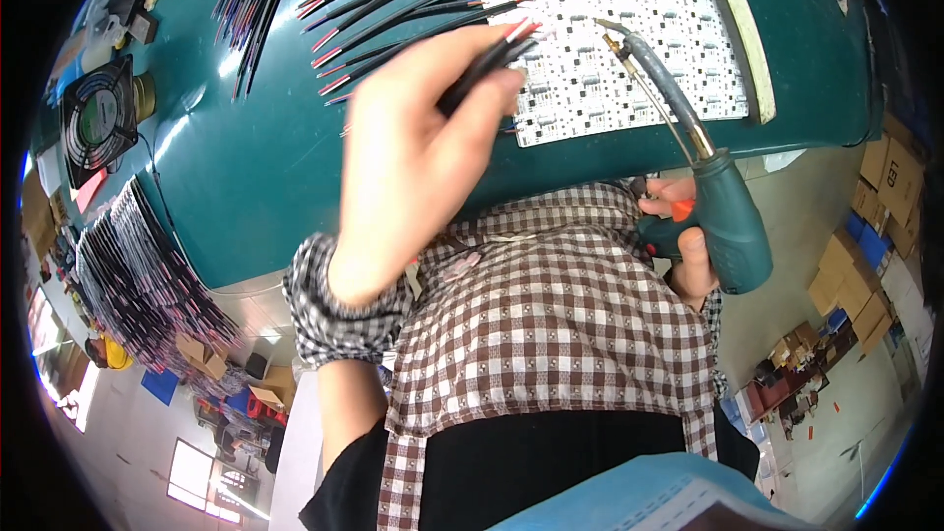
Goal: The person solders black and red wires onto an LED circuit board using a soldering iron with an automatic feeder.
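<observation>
My left hand (418, 152) pinches a short black cable (482, 71) between thumb and fingers. The cable's red and white wire ends point up over the lower left edge of a white circuit board panel (629, 49). My right hand (694, 261) is wrapped round the handle of a green soldering gun (736, 221) with an orange-red trigger. Its metal tip and thin feed tube reach up and left over the panel, a little right of the cable ends. Several black cables (393, 10) lie in a row, their right ends along the panel's left edge.
A bundle of loose black cables (258, 0) lies on the green table (246, 197). At the left stand a small black fan (98, 118) and a hanging bunch of cables (147, 270). A pale curved strip (742, 29) borders the panel's right side. Cardboard boxes (854, 285) are on the floor at right.
</observation>
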`<state>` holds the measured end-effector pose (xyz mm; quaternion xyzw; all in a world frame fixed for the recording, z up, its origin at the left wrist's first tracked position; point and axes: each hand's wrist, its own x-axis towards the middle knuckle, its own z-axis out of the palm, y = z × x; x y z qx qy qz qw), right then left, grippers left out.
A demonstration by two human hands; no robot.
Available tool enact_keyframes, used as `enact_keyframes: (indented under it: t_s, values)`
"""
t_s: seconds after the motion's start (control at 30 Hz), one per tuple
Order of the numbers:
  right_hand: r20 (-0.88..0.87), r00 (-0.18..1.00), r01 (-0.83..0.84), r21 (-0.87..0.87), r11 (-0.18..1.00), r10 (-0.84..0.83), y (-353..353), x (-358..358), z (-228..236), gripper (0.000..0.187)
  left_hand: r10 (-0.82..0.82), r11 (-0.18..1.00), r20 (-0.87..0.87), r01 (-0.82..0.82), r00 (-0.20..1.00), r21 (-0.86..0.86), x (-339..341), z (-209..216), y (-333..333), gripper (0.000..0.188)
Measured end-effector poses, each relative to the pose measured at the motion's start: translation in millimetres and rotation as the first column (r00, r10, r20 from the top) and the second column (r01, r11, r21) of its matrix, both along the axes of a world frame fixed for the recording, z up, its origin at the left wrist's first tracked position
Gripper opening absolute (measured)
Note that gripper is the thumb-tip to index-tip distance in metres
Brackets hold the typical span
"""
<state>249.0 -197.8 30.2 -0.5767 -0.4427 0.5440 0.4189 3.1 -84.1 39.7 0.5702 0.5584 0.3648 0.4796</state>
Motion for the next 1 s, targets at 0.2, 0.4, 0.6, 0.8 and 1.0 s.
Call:
enact_keyframes:
  t_s: [0.2, 0.4, 0.6, 0.8, 1.0]
  values:
    - [-0.004, 1.0, -0.014, -0.002, 1.0, 0.014, -8.8, -0.5, 2.2, 0.065, -0.022, 0.988, -0.061, 0.013, 0.998, -0.154, 4.5, -37.9, 0.6, 0.015]
    - [-0.015, 1.0, -0.012, -0.032, 0.999, 0.011, 6.0, -3.4, -6.5, 0.065, 0.032, 0.99, -0.158, -0.053, 0.987, -0.13, 7.5, -35.5, 16.7, 0.015]
    - [0.012, 1.0, -0.013, -0.015, 1.0, 0.013, 4.8, -2.2, -4.9, 0.065, -0.033, 0.998, -0.128, 0.026, 0.991, -0.058, 6.6, -37.0, 10.0, 0.014]
    - [0.022, 0.997, -0.072, -0.022, 0.997, 0.072, 2.4, 1.1, -5.1, 0.064, -0.057, 0.998, -0.271, 0.05, 0.961, -0.033, 11.5, -33.3, 18.2, 0.014]
    - [-0.118, 0.993, 0.002, -0.12, 0.993, -0.016, -6.1, 3.1, -5.7, 0.073, -0.026, 0.995, -0.312, -0.004, 0.95, -0.095, 12.5, -36.5, 23.5, 0.019]
